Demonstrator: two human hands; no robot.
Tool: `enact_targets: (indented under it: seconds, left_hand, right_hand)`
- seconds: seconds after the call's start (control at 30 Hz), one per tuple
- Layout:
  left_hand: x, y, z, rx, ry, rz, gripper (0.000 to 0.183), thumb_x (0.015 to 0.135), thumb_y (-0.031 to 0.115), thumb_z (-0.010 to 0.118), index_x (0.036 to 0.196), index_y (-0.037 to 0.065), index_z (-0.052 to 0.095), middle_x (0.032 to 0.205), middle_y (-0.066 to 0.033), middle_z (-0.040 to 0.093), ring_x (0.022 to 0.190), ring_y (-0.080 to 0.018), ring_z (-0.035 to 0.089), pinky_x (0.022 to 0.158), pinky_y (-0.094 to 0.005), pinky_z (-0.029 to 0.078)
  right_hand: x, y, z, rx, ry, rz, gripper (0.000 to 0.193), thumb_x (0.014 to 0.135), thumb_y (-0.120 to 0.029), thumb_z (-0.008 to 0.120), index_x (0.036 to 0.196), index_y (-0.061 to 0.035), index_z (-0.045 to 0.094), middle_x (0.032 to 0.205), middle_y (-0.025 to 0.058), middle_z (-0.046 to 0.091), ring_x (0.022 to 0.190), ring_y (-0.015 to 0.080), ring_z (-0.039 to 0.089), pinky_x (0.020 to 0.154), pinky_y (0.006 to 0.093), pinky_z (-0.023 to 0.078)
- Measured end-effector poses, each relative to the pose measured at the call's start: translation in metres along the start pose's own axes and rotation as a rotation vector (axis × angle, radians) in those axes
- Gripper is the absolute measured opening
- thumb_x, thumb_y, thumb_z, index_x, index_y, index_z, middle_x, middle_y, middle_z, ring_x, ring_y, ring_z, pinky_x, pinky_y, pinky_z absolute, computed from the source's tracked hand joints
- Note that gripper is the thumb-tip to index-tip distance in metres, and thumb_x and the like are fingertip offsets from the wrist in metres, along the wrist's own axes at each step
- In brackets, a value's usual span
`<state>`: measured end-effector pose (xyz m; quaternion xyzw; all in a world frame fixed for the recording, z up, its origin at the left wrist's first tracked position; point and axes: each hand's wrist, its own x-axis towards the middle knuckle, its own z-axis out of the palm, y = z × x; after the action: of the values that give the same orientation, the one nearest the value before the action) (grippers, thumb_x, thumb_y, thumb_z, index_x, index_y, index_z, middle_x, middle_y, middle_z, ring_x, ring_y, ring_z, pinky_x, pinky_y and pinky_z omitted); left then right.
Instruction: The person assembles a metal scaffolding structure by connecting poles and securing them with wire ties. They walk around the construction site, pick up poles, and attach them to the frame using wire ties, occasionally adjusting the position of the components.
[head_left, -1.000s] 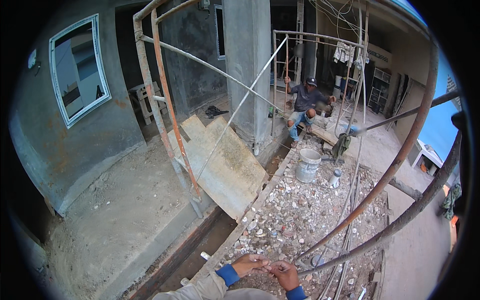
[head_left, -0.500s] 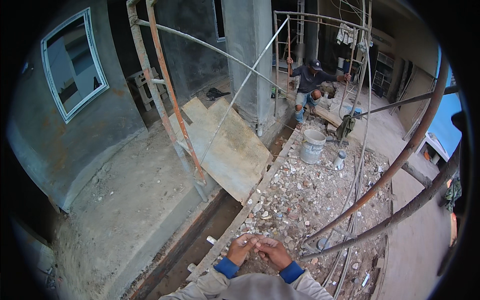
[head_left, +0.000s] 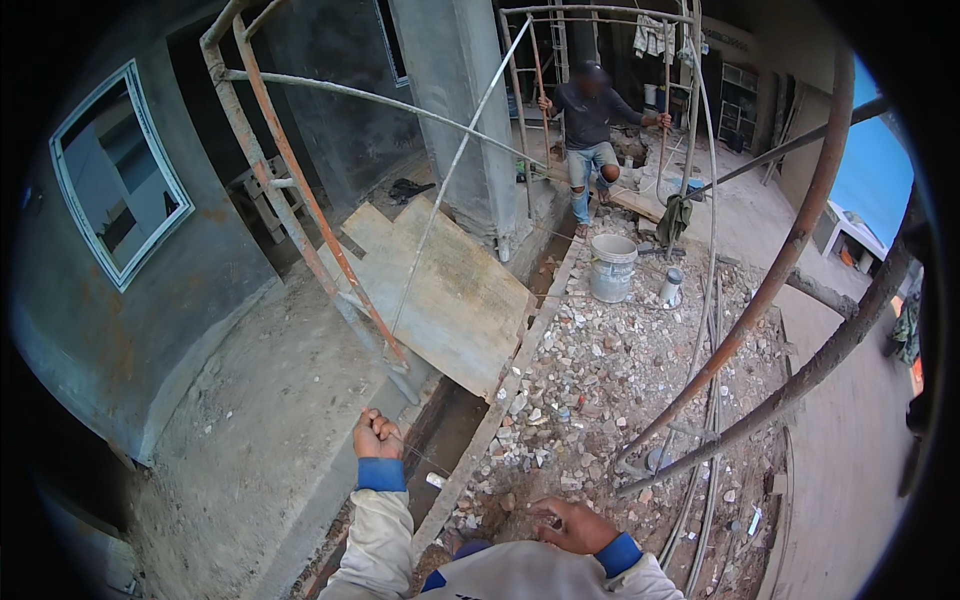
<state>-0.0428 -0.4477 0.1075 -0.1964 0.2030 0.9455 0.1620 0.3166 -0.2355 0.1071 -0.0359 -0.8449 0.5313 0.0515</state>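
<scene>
While the person looks down from above, the left hand (head_left: 376, 436) is closed into a fist, its fingers pinched on a thin taut string (head_left: 425, 460) that shows only as a faint line running rightward over the narrow dirt trench (head_left: 455, 425). The right hand (head_left: 570, 524) sits near the lower edge with its fingers curled; whether they grip the string cannot be told. Both hands are well apart, either side of the long concrete kerb edge (head_left: 520, 365). Right of the kerb lies a bed of broken grey rubble (head_left: 620, 370). Farther off on the rubble stands a white plastic bucket (head_left: 612, 267), with a small grey metal can (head_left: 671, 288) just beside it. A flat tan board (head_left: 445, 285) bridges the trench at centre. Rusty orange scaffold tubes (head_left: 300, 190) rise on the left. At the far end, another person (head_left: 590, 135) stands holding scaffold poles.
</scene>
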Motion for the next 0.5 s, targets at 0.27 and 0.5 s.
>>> enact_targets:
  seconds: [0.27, 0.5]
  left_hand:
    - [0.027, 0.007, 0.014, -0.055, 0.014, 0.0, 0.016, 0.102, 0.009, 0.05, 0.086, 0.011, 0.048, 0.066, 0.0009, 0.05, 0.041, -0.0061, 0.031, 0.034, -0.0221, 0.023]
    - [0.045, 0.011, 0.06, -0.072, -0.071, -0.11, 0.024, 0.094, -0.004, 0.052, 0.074, 0.008, 0.044, 0.057, 0.0024, 0.036, 0.042, -0.0068, 0.025, 0.034, -0.0228, 0.02]
  right_hand:
    - [-0.029, 0.01, 0.022, 0.32, -0.055, 0.016, 0.039, 0.105, -0.037, 0.053, 0.103, -0.0023, 0.069, 0.097, 0.007, 0.068, 0.094, 0.022, 0.064, 0.091, 0.0326, 0.049]
    - [-0.014, 0.009, 0.018, 0.732, -0.363, 0.082, 0.048, 0.11, -0.038, 0.041, 0.094, -0.0007, 0.066, 0.09, 0.0027, 0.06, 0.082, 0.0138, 0.052, 0.084, 0.0301, 0.045]
